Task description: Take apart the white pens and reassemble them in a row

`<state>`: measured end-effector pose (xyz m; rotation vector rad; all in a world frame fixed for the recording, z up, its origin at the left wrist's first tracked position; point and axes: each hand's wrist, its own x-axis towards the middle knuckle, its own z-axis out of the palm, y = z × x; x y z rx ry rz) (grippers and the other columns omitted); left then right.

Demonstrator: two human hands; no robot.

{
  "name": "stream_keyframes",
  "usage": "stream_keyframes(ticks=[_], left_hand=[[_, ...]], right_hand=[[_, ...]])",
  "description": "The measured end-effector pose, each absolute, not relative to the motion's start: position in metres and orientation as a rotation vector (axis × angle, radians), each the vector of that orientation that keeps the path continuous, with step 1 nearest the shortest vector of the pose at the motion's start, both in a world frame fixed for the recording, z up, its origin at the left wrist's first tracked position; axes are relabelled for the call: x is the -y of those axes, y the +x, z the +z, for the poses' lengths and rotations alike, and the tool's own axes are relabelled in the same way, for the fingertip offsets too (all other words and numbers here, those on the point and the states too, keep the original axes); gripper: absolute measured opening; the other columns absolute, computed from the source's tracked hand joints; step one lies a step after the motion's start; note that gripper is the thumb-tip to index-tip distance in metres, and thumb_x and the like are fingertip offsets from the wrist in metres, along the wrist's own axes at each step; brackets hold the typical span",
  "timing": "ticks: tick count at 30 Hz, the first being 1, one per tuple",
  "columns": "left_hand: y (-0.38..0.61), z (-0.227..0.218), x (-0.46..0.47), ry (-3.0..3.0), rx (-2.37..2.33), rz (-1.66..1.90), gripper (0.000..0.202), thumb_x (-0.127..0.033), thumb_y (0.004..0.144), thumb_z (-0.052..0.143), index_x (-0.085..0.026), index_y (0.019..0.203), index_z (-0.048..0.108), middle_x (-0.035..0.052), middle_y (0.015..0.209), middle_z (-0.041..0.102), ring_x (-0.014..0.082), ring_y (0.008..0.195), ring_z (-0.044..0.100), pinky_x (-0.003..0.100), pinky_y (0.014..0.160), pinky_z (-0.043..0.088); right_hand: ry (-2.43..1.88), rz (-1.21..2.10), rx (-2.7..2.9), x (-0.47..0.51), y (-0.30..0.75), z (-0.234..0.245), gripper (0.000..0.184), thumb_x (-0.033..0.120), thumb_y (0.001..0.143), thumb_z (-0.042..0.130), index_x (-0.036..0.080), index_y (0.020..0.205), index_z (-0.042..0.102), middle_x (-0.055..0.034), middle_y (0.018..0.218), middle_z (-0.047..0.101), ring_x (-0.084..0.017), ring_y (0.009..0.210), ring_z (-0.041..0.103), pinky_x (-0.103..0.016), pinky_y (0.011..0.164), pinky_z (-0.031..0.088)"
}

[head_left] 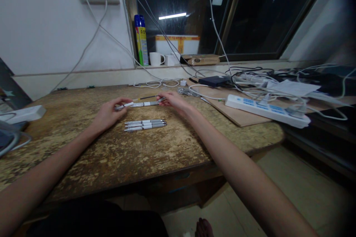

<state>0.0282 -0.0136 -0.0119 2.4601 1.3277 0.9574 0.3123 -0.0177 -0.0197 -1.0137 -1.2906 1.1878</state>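
On a worn wooden table (116,155), my left hand (109,112) and my right hand (174,100) each pinch one end of a white and grey pen (141,104) that lies across the table between them. Just behind it lies a thin dark pen refill (146,97). Nearer to me, three more white and grey pens (145,124) lie side by side in a neat row, untouched.
A white power strip (267,109) sits on a thin board at right among tangled cables and papers. Another white strip (23,113) lies at far left. On the window sill stand a spray can (141,40), white mugs (156,59) and a box.
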Motion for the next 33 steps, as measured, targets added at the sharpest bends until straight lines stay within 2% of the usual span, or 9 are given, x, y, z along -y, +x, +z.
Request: stream_keyframes(ticks=[4,10,16,20,26,30,33], left_hand=[[0.028,-0.013,0.008,2.425,-1.280,1.017,0.046,-0.054,0.085,0.065,-0.022,0.118,0.073,0.0073,0.117,0.076,0.0281,0.105,0.068,0.036,0.093,0.050],[0.030,-0.014,0.008,2.259,-1.232,1.038,0.054,-0.063,0.083,0.069,-0.021,0.116,0.075,0.0093,0.121,0.076,0.0299,0.109,0.069,0.041,0.101,0.049],[0.034,-0.012,0.014,2.112,-1.241,1.043,0.066,-0.072,0.077,0.071,-0.023,0.120,0.076,0.0099,0.115,0.078,0.0308,0.106,0.071,0.041,0.095,0.054],[0.034,-0.012,0.014,2.121,-1.268,1.072,0.060,-0.071,0.079,0.070,-0.025,0.118,0.078,0.0078,0.113,0.079,0.0298,0.105,0.071,0.040,0.097,0.053],[0.036,-0.011,0.018,2.124,-1.238,1.042,0.058,-0.068,0.081,0.069,-0.026,0.120,0.078,0.0086,0.120,0.077,0.0319,0.113,0.069,0.043,0.102,0.051],[0.037,-0.010,0.020,2.130,-1.222,1.001,0.058,-0.066,0.082,0.070,-0.026,0.123,0.077,0.0086,0.124,0.076,0.0328,0.116,0.068,0.046,0.106,0.049],[0.037,-0.010,0.019,2.110,-1.196,1.000,0.061,-0.065,0.079,0.073,-0.023,0.124,0.076,0.0090,0.123,0.076,0.0328,0.115,0.069,0.044,0.104,0.051]], right_hand=[[-1.038,1.171,1.296,0.021,0.312,-0.017,0.032,0.022,0.098,0.055,0.014,0.071,0.071,-0.0064,0.075,0.071,-0.010,0.061,0.058,-0.022,0.065,0.047],[-1.054,1.137,1.294,0.023,0.313,-0.014,0.035,0.021,0.099,0.052,0.015,0.069,0.069,-0.0044,0.067,0.066,-0.010,0.059,0.056,-0.022,0.064,0.045],[-1.063,1.108,1.294,0.020,0.313,-0.017,0.035,0.024,0.098,0.054,0.015,0.067,0.068,-0.0046,0.063,0.066,-0.010,0.057,0.055,-0.023,0.063,0.045],[-1.071,1.097,1.278,0.019,0.313,-0.018,0.036,0.023,0.097,0.054,0.015,0.065,0.068,-0.0053,0.066,0.067,-0.011,0.059,0.056,-0.023,0.063,0.045],[-1.076,1.052,1.339,0.015,0.310,-0.021,0.034,0.020,0.098,0.054,0.015,0.067,0.069,-0.0040,0.069,0.068,-0.010,0.060,0.057,-0.021,0.062,0.045],[-0.980,0.975,1.518,0.011,0.307,-0.026,0.027,0.026,0.094,0.063,0.017,0.071,0.071,-0.0031,0.072,0.071,-0.012,0.065,0.061,-0.023,0.067,0.048],[-0.930,0.930,1.625,0.011,0.304,-0.030,0.018,0.029,0.091,0.068,0.018,0.078,0.073,-0.0027,0.074,0.071,-0.013,0.068,0.062,-0.025,0.070,0.050]])
